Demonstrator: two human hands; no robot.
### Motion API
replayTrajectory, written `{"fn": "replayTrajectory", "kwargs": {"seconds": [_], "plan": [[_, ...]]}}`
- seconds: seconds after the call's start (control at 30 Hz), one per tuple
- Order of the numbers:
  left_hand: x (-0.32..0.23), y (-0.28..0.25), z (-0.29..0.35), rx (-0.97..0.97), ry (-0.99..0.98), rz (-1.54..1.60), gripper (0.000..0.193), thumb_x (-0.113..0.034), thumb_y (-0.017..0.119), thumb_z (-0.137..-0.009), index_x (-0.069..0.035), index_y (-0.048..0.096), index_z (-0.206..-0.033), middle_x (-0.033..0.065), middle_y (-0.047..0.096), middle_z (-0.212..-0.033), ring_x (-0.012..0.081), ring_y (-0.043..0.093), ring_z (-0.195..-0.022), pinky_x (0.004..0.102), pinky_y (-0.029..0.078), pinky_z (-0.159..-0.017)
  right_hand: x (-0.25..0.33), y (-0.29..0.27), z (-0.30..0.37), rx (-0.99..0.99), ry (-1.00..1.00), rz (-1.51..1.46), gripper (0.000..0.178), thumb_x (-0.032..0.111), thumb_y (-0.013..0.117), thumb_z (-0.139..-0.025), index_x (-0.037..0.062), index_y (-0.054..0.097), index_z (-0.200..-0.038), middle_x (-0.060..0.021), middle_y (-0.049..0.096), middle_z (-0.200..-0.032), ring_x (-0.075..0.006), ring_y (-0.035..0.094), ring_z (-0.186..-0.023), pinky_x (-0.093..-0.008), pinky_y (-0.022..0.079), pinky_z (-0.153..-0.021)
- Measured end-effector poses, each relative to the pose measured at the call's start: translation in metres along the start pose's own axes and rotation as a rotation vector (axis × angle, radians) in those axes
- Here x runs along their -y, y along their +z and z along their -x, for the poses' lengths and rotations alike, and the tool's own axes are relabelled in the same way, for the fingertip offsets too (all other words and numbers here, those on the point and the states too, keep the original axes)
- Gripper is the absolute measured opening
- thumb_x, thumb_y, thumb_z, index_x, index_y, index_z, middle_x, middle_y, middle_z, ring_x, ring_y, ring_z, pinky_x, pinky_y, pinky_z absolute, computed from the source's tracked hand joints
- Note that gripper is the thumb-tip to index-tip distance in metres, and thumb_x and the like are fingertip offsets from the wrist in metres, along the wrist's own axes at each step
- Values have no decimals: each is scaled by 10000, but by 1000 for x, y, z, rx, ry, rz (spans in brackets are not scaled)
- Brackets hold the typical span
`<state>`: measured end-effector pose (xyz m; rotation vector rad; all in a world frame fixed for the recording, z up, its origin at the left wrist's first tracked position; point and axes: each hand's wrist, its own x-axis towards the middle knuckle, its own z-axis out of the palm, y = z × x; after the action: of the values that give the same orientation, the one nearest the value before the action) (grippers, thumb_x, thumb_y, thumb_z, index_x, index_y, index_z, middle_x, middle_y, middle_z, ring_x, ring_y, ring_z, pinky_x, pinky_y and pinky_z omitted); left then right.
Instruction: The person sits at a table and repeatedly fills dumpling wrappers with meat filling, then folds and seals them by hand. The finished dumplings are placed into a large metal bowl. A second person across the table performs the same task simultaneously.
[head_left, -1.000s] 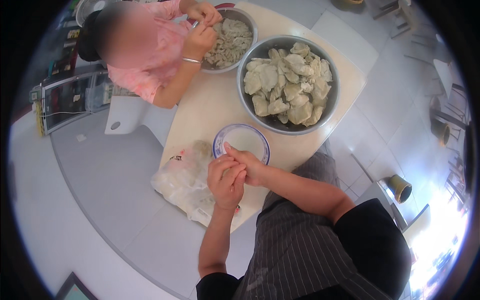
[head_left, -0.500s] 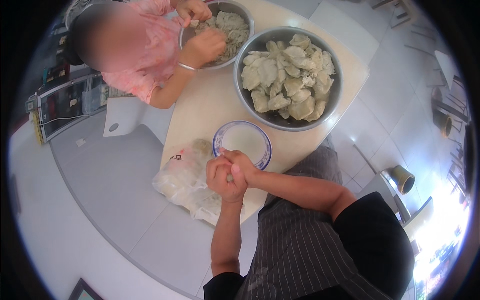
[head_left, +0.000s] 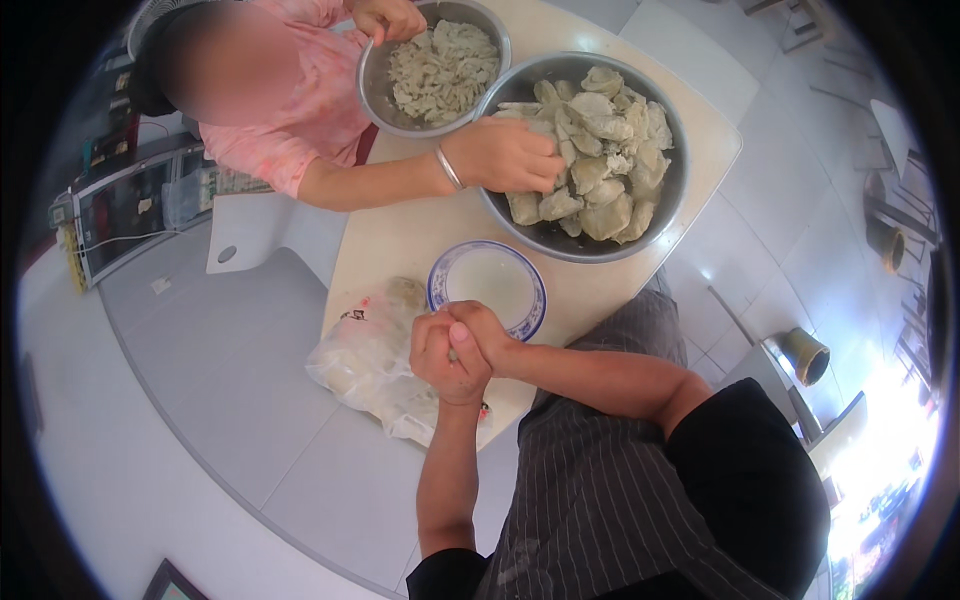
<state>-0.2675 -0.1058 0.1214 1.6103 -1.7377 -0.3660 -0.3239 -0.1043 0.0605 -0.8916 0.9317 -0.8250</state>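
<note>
My left hand (head_left: pixel 447 362) and my right hand (head_left: pixel 485 330) are closed together above the near end of the table. A small pale greenish bit shows between the left fingers and thumb; the rest of what they hold is hidden. Right beyond them lies a white plate with a blue patterned rim (head_left: pixel 533 275), holding cloudy liquid or a pale bare centre. Beside the left hand sits a clear plastic bag (head_left: pixel 355 365) with pale contents. Farther off, a large metal bowl (head_left: pixel 672 195) is heaped with pale grey-green lumps (head_left: pixel 600 130).
Across the pale table (head_left: pixel 390 230), a person in a pink top (head_left: pixel 245 160) reaches one hand (head_left: pixel 510 155) into the large bowl. Their other hand (head_left: pixel 388 18) is at a smaller metal bowl (head_left: pixel 375 95) of shredded pale pieces. A white chair (head_left: pixel 255 235) stands at left.
The other person's braceleted hand has moved from the smaller bowl to the lumps in the large bowl. My hands stay clasped in nearly the same place.
</note>
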Motion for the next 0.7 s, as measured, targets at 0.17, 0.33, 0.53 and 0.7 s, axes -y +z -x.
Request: {"fn": "replayTrajectory", "kwargs": {"seconds": [0.17, 0.33, 0.53, 0.7], "plan": [[4, 2, 2, -5, -14, 4, 221, -131, 522, -897, 24, 563, -745, 144, 579, -762, 274, 561, -657, 350, 461, -593, -8, 1, -3, -11, -82, -81, 200, 193, 554, -793, 2, 611, -796, -191, 632, -774, -324, 635, -747, -369, 483, -636], [-2, 4, 4, 9, -69, -3, 236, -139, 487, -913, 22, 568, -761, 139, 572, -743, 265, 545, -648, 342, 438, -592, 0, -6, 3, -8, -81, -22, 202, 204, 569, -795, 6, 606, -794, -174, 625, -752, -273, 634, -730, -351, 474, -624], [0, 3, 4, 20, -90, -7, 255, -157, 483, -918, 15, 553, -744, 128, 559, -715, 252, 527, -621, 334, 418, -570, 15, -8, 9, -97, -111, -31, 180, 190, 568, -792, 11, 586, -779, -159, 606, -734, -276, 617, -718, -350, 468, -628], [-2, 1, 3, 19, -85, -15, 259, -161, 480, -919, 12, 549, -739, 128, 556, -709, 250, 523, -613, 336, 416, -564, -16, 6, 1, -47, -55, -72, 195, 188, 562, -798, -1, 589, -757, -165, 608, -724, -250, 618, -699, -348, 464, -604]]}}
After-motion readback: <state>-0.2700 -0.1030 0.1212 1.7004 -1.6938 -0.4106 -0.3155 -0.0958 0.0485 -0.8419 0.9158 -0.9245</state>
